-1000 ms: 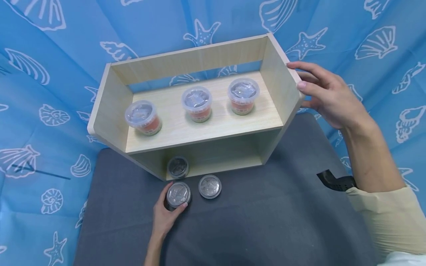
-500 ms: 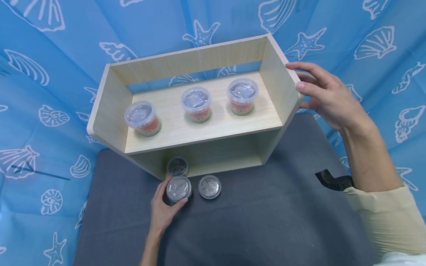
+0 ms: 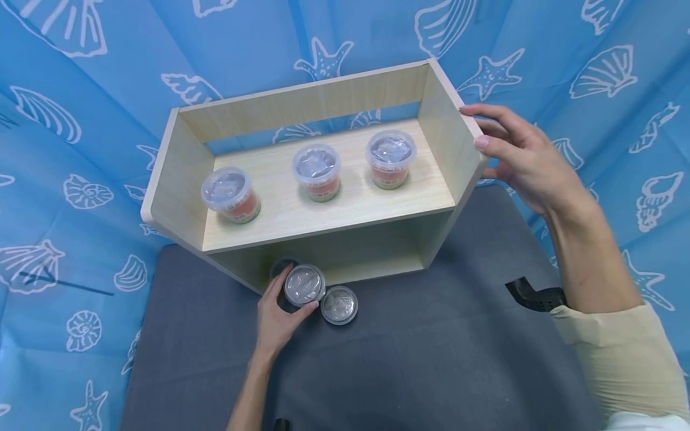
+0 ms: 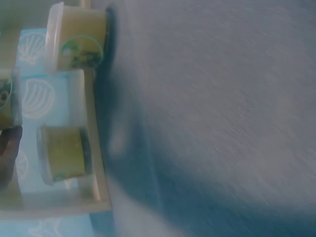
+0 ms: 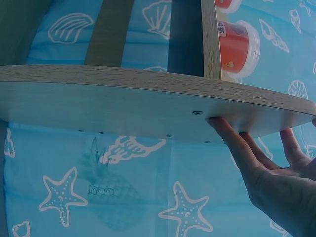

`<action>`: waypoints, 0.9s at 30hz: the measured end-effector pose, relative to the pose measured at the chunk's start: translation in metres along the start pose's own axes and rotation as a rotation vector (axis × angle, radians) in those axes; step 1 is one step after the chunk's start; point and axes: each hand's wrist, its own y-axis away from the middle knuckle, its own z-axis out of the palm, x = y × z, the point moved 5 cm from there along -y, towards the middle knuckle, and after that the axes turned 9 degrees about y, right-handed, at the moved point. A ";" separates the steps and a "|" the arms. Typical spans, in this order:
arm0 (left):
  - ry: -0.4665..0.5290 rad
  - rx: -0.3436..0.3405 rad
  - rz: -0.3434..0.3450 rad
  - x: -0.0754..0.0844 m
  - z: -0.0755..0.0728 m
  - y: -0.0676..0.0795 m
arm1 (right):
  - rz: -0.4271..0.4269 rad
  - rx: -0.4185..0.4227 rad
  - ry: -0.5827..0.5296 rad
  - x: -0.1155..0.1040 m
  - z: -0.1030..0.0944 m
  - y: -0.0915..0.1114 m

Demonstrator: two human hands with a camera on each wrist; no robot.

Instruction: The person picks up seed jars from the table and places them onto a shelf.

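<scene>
My left hand (image 3: 277,317) grips a clear lidded tub (image 3: 304,286) by its sides, in front of the shelf's lower opening. In the left wrist view the held tub (image 4: 7,101) shows only at the left edge, with yellow contents. Another tub (image 3: 282,264) stands in the lower compartment, partly covered by my fingers. To the right of the held one, a third such tub (image 3: 339,306) stands on the dark cloth. My right hand (image 3: 523,158) touches the right side panel of the wooden shelf (image 3: 453,131); its extended fingers press the outer face, the thumb at the front edge.
On the upper shelf board stand three lidded tubs with orange contents: left (image 3: 230,194), middle (image 3: 317,172) and right (image 3: 390,158). A dark grey cloth (image 3: 420,347) covers the table. Blue shell-patterned curtain (image 3: 97,239) hangs behind and beside the shelf.
My left hand has carried its tub forward and to the right, toward the lower compartment, partly covering the tub behind. The right hand stays on the side panel.
</scene>
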 end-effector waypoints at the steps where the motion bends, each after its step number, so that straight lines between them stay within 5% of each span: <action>1: 0.009 -0.001 -0.001 0.000 0.003 -0.003 | 0.000 0.001 0.003 0.000 0.000 0.000; 15: 0.111 -0.056 -0.038 -0.005 0.036 -0.031 | 0.011 0.008 0.009 0.002 0.001 0.001; 22: 0.141 -0.040 -0.082 -0.046 0.051 -0.035 | 0.009 0.013 0.020 0.003 0.001 0.001; 27: 0.248 -0.040 -0.086 -0.056 0.060 -0.037 | 0.006 0.018 0.013 0.003 0.001 0.001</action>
